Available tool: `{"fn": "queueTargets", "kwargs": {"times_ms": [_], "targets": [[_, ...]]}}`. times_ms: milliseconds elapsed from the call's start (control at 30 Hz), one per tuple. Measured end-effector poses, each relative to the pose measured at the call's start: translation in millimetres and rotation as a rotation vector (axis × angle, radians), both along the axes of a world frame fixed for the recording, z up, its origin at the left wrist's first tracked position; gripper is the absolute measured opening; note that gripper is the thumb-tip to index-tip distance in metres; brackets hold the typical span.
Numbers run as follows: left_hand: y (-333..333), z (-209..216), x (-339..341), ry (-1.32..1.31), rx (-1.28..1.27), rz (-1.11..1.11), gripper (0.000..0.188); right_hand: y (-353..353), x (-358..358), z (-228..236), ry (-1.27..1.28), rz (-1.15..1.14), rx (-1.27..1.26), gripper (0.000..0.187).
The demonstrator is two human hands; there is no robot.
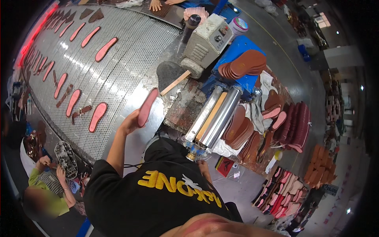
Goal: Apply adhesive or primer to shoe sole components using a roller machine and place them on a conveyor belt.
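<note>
My left hand (130,121) is closed round the near end of a pink insole (149,106), which stands tilted above the bare metal strip at the conveyor's edge. My right hand (203,167) is low beside the end of the roller machine (222,118), close to my body. Its fingers are mostly hidden, so whether it holds anything does not show. A wooden stick (175,83) lies to the right of the raised insole, next to a dark mesh piece (170,75).
A wide perforated conveyor (130,51) carries rows of pink insoles and brown strap pieces. Brown sole stacks (244,64) rest on a blue surface and beside the rollers. A grey motor box (207,39) stands behind. One co-worker (49,197) sits at the left; another's hands (156,4) are at the far edge.
</note>
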State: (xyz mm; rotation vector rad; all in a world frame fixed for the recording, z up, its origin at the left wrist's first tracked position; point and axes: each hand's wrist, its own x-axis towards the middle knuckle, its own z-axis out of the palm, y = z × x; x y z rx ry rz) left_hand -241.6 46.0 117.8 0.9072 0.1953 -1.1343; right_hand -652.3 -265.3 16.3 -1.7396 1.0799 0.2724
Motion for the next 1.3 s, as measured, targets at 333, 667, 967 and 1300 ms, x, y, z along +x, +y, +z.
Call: {"fn": "queueTargets", "kwargs": {"times_ms": [333,667,967,1300], "targets": [[49,-52,35,0.302,0.156,0.816,0.053,-36,21,11,0.294,-0.114,0.309,0.025],[67,-60,203,0.056,-0.099,0.765,0.06,19,40,65,0.102,-0.187,0.281,0.019],[-11,-100,127,-0.302,0.45,0.144,0.023,-3,-18,21,0.068,-0.329,0.288,0.025],[-59,-139,32,-0.96,0.318,-0.672,0.02,-153,89,142,-0.256,-0.406,-0.61,0.038]]}}
